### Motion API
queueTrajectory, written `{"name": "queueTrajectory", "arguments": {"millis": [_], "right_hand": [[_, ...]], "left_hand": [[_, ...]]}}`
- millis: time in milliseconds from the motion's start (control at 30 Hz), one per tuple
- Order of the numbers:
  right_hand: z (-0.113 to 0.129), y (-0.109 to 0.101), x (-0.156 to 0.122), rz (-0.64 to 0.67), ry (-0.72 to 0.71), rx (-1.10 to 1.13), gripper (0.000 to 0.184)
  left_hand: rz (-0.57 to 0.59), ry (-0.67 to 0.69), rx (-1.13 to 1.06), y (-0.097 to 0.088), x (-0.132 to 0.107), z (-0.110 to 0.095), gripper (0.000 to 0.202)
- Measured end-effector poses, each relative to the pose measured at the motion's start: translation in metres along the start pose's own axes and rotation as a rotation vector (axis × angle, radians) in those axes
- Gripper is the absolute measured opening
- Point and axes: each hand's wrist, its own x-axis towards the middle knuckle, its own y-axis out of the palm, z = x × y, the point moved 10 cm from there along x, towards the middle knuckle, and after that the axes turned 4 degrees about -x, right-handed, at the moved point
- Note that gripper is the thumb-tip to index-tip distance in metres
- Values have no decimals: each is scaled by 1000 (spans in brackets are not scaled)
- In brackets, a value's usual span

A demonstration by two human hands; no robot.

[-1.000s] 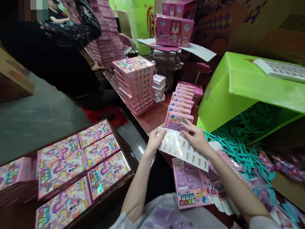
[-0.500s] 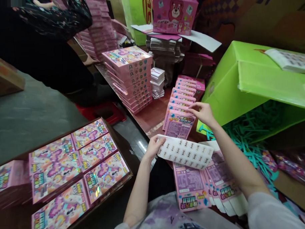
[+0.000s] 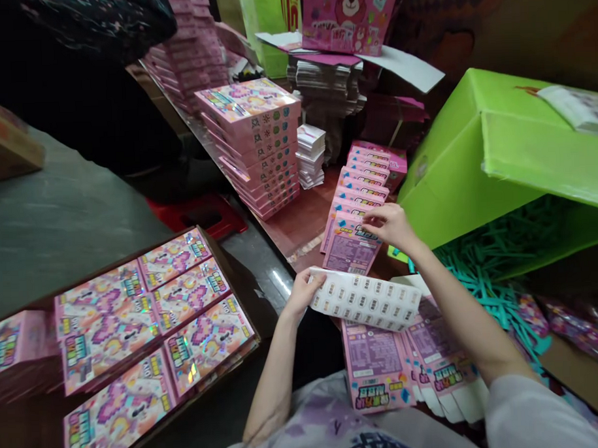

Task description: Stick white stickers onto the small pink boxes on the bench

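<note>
My left hand (image 3: 304,294) pinches the left end of a white sheet of small printed stickers (image 3: 365,299). The sheet slants across my lap. Beyond it, my right hand (image 3: 390,226) is closed, thumb and fingers drawn together, over the upper part of the front pink packet (image 3: 351,251) in an overlapping row. Whether a sticker is between those fingertips is too small to tell. Under the sheet lie more pink and purple packets (image 3: 377,362), fanned out and partly hidden by it.
At left stands an open carton of shiny pink boxes (image 3: 106,309). A stack of pink boxes (image 3: 257,150) and a pile of white cards (image 3: 310,155) share the table. A green bin (image 3: 444,160) with teal plastic pieces (image 3: 483,302) is at right. A person in dark clothes (image 3: 79,94) stands upper left.
My right hand has come a little down and left over the front packet, its fingers more curled. My left hand and the sticker sheet have hardly moved.
</note>
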Motion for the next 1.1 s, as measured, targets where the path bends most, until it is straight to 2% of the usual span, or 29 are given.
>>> {"name": "queueTrajectory", "arguments": {"millis": [67,167,233,300,367,433,533,600,700,767,833,900,933,1000,1033,1067,1100], "right_hand": [[1,-4,-1,-36,-8,-145,17],[2,-12,-7,-106,23,-238,53],[1,-19,-18,-188,54,-216,73],[-10,-27,-41,-354,167,-130,84],[-33,-20,-73,-473,356,34,92],[-57,12,-98,-421,530,303,88],[-66,67,-115,-232,644,648,62],[-64,81,-115,-213,659,692,50],[-61,84,-107,-205,640,658,49],[-65,74,-104,-222,643,601,52],[-73,47,-107,-317,675,524,53],[-74,2,-115,-509,682,440,48],[-66,-24,-120,-623,656,390,44],[-31,-68,-122,-752,522,280,37],[-7,-78,-116,-708,422,236,33],[19,-75,-104,-576,307,211,28],[46,-63,-93,-397,193,195,24]], "left_hand": [[3,-3,-2,0,-1,1,43],[2,-6,-24,-1,-1,4,44],[-7,-17,-57,-3,0,9,45],[-21,-33,-90,-7,1,15,47],[-34,-46,-108,-10,2,20,48],[-37,-52,-113,-12,3,25,49],[-31,-51,-118,-11,6,29,51],[-39,-46,-118,-13,7,31,52],[-67,-26,-108,-17,5,31,51],[-88,-3,-95,-21,1,27,50],[-102,19,-82,-24,-5,19,48],[-97,60,-41,-24,-11,5,43],[-94,93,-6,-23,-14,-3,40],[-109,184,84,-21,-20,-23,33],[-122,238,130,-20,-23,-34,29],[-133,288,169,-18,-26,-43,25],[-137,330,200,-16,-29,-51,22]]}}
